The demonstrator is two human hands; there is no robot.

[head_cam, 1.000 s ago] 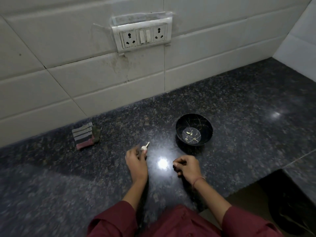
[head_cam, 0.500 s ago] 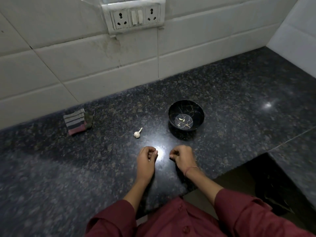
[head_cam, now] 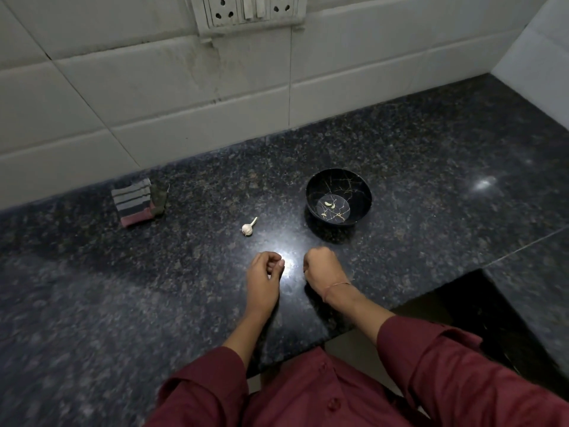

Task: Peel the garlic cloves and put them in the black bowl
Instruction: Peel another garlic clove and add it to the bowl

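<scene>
A home kitchen: a polished dark speckled stone surface (head_cam: 431, 155) meets a white tiled wall (head_cam: 154, 97) carrying a socket-and-switch panel (head_cam: 249, 9). A folded striped cloth (head_cam: 134, 204), a garlic bulb (head_cam: 247, 229) and a black bowl (head_cam: 363, 192) sit on it.

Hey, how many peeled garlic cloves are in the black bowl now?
2: one pale clove near the middle of the black bowl floor, one smaller piece nearer the person. The gold pattern could hide more.

Single head view, high, facing forward and down over countertop (head_cam: 431, 167)
</scene>
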